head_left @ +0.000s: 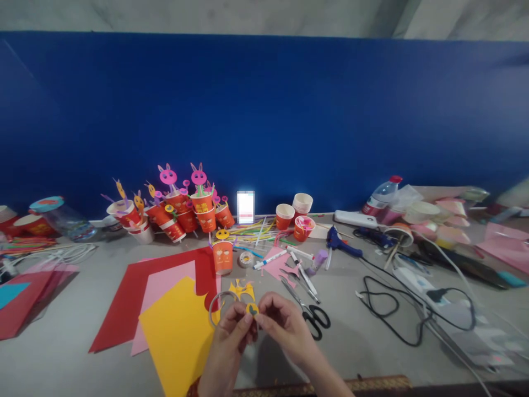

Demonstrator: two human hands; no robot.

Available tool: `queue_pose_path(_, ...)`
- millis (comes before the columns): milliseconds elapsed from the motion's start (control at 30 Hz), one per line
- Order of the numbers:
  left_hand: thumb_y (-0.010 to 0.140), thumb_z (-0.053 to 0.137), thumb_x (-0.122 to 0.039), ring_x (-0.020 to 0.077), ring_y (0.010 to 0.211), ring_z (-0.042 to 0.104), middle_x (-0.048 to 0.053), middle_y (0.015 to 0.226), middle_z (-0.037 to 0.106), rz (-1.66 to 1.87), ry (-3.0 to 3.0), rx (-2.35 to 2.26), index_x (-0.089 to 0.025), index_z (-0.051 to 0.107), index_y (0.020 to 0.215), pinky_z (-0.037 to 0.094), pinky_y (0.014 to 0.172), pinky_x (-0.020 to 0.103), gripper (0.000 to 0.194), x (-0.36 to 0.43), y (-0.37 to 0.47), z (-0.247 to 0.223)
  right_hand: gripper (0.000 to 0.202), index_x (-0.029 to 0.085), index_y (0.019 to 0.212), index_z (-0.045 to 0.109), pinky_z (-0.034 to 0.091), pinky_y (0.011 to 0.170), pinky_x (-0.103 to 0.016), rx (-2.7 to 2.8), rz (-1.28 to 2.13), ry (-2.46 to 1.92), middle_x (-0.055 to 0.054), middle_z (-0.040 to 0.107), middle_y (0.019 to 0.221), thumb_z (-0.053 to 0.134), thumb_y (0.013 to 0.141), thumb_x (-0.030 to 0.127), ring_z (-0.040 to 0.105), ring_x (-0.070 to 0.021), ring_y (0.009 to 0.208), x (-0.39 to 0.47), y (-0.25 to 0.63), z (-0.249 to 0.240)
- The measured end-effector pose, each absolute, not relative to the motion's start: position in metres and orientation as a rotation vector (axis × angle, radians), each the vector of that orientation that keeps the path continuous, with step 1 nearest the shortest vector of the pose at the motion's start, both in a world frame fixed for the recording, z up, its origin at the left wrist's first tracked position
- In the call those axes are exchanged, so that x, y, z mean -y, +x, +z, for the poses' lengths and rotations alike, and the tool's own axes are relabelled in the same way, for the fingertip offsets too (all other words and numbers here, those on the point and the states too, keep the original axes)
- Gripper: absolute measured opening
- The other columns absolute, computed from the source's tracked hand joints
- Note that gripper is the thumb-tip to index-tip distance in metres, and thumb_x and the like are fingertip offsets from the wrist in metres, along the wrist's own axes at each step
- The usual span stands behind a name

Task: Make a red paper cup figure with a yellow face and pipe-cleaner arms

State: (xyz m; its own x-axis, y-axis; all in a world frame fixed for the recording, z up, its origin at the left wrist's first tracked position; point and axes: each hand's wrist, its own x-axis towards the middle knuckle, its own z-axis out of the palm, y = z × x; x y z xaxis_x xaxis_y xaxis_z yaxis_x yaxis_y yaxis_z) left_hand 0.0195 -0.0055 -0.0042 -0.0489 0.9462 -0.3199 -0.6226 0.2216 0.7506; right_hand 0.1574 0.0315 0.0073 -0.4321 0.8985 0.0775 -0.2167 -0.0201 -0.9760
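Observation:
Between my fingertips is a small round yellow paper piece with a dark green mark on it. My left hand pinches its left side, and my right hand pinches its right side. Just beyond them lie yellow paper scraps and a ring-shaped roll, partly hidden by the left hand. Under and left of my left hand spreads a yellow paper sheet. Scissors with black handles rest to the right of my right hand. An orange paper cup with a yellow face on top stands ahead.
Red paper and pink paper lie left. Decorated cups crowd the back left. Markers, a tape roll and a blue glue gun sit ahead. A black cable loops at right, near a power strip.

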Motion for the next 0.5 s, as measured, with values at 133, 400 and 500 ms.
queue_pose_path(133, 0.062, 0.089, -0.047, 0.0085, 0.055, 0.051, -0.005, 0.062, 0.058, 1.384, 0.555, -1.018, -0.018, 0.063, 0.075, 0.041, 0.057, 0.021, 0.042, 0.0, 0.013, -0.008, 0.027, 0.019, 0.075, 0.058, 0.044, 0.059, -0.024, 1.428, 1.492, -0.864, 0.002, 0.057, 0.066, 0.071, 0.085, 0.039, 0.055, -0.0131, 0.06, -0.038, 0.155, 0.013)
queue_pose_path(400, 0.071, 0.085, -0.046, 0.0085, 0.056, 0.05, -0.004, 0.061, 0.059, 1.334, 0.711, -1.018, -0.017, 0.061, 0.074, 0.039, 0.057, 0.021, 0.037, -0.014, -0.001, -0.001, 0.02, 0.019, 0.071, 0.057, 0.044, 0.059, -0.024, 1.526, 1.366, -0.91, 0.003, 0.056, 0.065, 0.066, 0.085, 0.031, 0.053, -0.0132, 0.06, -0.056, 0.148, 0.021)
queue_pose_path(500, 0.068, 0.086, -0.046, 0.0086, 0.056, 0.052, -0.003, 0.063, 0.06, 1.276, 0.6, -0.968, -0.018, 0.059, 0.075, 0.041, 0.059, 0.021, 0.04, -0.016, 0.002, 0.002, 0.023, 0.02, 0.072, 0.056, 0.045, 0.059, -0.024, 1.514, 1.388, -0.883, 0.002, 0.057, 0.066, 0.066, 0.085, 0.035, 0.054, -0.0137, 0.06, -0.06, 0.146, 0.022)
